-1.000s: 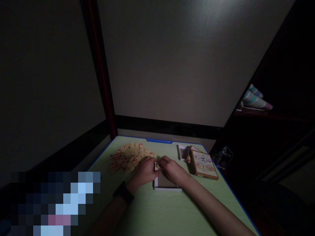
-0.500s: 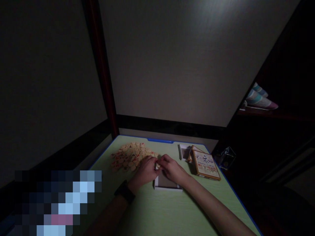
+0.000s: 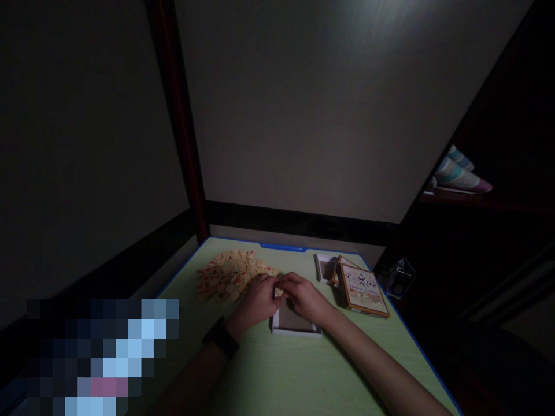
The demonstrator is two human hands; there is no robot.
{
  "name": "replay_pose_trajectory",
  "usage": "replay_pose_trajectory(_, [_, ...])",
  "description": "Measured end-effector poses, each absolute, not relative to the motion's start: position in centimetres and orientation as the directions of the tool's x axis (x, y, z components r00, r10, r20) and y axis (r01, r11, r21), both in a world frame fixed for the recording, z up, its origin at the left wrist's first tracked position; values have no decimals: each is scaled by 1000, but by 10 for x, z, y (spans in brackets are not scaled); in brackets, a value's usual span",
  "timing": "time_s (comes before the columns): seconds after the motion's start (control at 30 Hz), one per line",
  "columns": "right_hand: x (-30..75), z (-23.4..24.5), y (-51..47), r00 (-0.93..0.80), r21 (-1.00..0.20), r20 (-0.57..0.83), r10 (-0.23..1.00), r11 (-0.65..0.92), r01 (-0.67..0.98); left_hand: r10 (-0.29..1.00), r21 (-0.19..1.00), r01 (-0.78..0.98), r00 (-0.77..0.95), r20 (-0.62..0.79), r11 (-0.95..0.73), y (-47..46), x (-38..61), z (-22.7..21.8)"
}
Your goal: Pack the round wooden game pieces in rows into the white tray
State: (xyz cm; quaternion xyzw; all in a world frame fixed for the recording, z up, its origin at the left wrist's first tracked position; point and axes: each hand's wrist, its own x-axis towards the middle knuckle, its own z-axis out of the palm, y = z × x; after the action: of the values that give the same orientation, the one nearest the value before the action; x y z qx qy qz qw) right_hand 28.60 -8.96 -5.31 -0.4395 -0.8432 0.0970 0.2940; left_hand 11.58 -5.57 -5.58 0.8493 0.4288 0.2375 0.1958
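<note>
My left hand (image 3: 260,300), with a dark band on its wrist, and my right hand (image 3: 299,293) meet over the far part of a shallow white-walled box tray (image 3: 297,332). Between their curled fingertips a few pale Chinese chess pieces (image 3: 278,292) show; how many is hidden. Both hands are closed around them. Left of my left hand lies a heap of round wooden Chinese chess pieces (image 3: 229,276) with red and dark characters. The tray's brown floor is partly covered by my right hand.
On the right lie a printed Chinese chess box (image 3: 364,292), leaning on another box lid, and a second white-walled tray (image 3: 321,268). The green table (image 3: 269,375) has a blue edge, with a wall panel behind. A clear bag or container (image 3: 399,278) stands beyond the right edge.
My hands stay nearly in place over the tray. The fingers have shifted slightly, and the pieces between them show a little more plainly.
</note>
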Motion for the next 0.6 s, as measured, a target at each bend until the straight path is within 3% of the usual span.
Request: replay_pose_trajectory(0.6, [290, -41, -91, -408, -412, 361, 838, 536, 737, 826, 520, 652, 513, 234, -552, -57, 117, -51])
